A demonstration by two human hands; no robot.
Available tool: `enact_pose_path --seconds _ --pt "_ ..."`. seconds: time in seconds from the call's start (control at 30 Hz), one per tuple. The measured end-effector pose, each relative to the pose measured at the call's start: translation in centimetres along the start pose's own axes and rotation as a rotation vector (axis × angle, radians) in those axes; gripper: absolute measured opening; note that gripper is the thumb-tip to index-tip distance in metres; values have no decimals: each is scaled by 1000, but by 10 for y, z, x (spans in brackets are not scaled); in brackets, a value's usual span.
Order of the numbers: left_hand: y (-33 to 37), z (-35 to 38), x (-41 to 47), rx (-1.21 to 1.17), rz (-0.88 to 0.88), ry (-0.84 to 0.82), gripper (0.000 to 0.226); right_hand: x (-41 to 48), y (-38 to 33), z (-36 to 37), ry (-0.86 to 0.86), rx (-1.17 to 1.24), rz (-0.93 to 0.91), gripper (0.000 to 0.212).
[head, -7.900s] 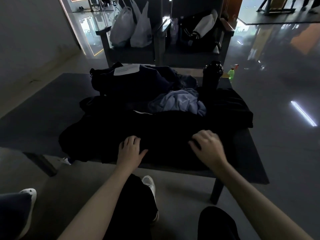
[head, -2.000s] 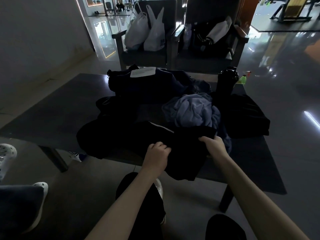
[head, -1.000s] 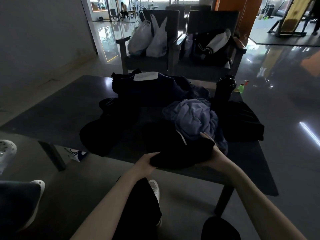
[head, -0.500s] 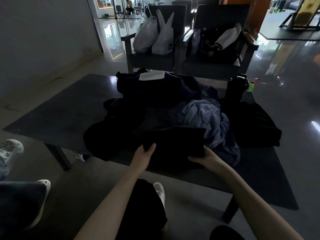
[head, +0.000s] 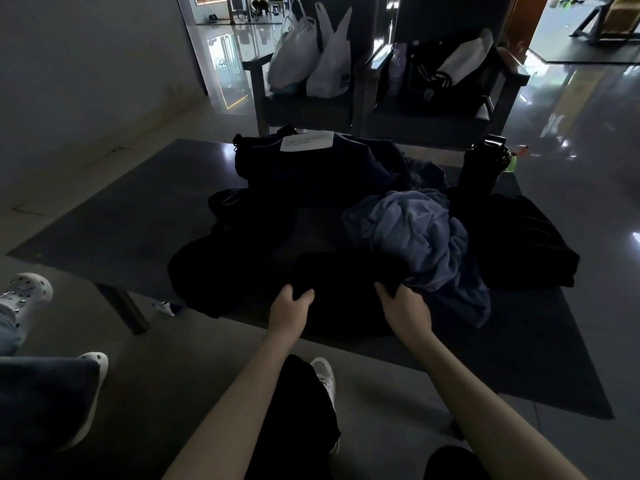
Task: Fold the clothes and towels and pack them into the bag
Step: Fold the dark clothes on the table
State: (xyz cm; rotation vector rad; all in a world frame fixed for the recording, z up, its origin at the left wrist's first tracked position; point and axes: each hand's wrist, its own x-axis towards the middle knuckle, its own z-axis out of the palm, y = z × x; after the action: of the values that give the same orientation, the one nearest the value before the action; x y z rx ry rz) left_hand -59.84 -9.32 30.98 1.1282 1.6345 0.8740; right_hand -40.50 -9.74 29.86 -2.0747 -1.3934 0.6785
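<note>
Now, head view, step in hand: I judge I am finishing the fold of a black garment [head: 343, 289] at the near edge of the tabletop [head: 114, 220]; the light is dim and its creases are hard to read.
Left grip: my left hand [head: 289, 308] clasps the garment's left end, thumb and fingers closed over the cloth.
Right grip: my right hand [head: 407, 308] pinches its right end, just beside the blue towel [head: 419, 237].
Garment: a compact dark bundle between my hands, resting on the tabletop, touching the towel's lower folds.
Bag: the dark bag [head: 311, 164] sits at the far side, a white paper [head: 306, 141] on top; I cannot tell whether its mouth is open.
Other laundry: the towel lies crumpled and unfolded; more dark cloth [head: 519, 244] lies to the right, near a black bottle [head: 483, 164].
Next move: I judge it calls for lifting the bundle with both ends held level so the fold keeps, carrying it over the towel to the bag, then taking the towel.
</note>
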Motion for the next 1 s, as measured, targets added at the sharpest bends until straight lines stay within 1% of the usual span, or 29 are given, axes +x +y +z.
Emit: enact_pose_path --seconds 0.03,0.1,0.17,0.23,0.3,0.37,0.4,0.43,0.5,0.53,0.57,0.6,0.63,0.7,0.73,0.8,0.87,0.93,1.0 --pt "0 -2 0 -22 -7 -16 41 -2 -1 0 34 -1 -16 39" --pt "1 -5 -1 -51 -7 -29 47 -4 -1 1 67 40 -44 40" --pt "-1 -5 -2 -3 24 0 47 -3 0 3 39 20 -46 41" --pt "-4 -1 -3 96 52 53 34 -1 -1 4 0 -53 -3 45" --pt "0 3 -8 194 61 100 20 1 -5 1 5 -119 34 49" --pt "8 6 -12 391 51 161 16 0 -8 -2 66 -184 20 50" --pt "9 7 -11 530 71 198 18 0 -9 -3 95 -192 -13 54" --pt "10 9 -11 649 121 241 28 0 -9 -4 105 -179 -55 61" --pt "14 13 -7 775 341 275 55 1 -10 -2 57 -137 -121 69" --pt "18 15 -4 824 445 222 58 3 -9 0 13 -146 -137 68" --pt "21 18 0 866 505 138 55 6 -9 2 -26 -182 -143 65" --pt "20 21 6 905 501 52 51 8 -8 3 -57 -227 -143 62" --pt "17 23 12 934 444 -23 51 9 -7 3 -77 -264 -140 59" --pt "8 25 19 902 285 -89 58 10 -6 3 -106 -298 -128 58" --pt "4 25 21 873 238 -92 60 10 -5 3 -105 -294 -122 58" --pt "1 26 21 850 203 -89 60 5 -4 4 -62 -209 -109 61" --pt "3 27 19 836 165 -62 58 -5 -6 6 -30 0 -78 68" --pt "6 29 16 834 101 -21 58 -15 -7 6 -51 162 -30 70" --pt "7 30 12 861 55 9 63 -21 -6 6 -101 153 -20 67"
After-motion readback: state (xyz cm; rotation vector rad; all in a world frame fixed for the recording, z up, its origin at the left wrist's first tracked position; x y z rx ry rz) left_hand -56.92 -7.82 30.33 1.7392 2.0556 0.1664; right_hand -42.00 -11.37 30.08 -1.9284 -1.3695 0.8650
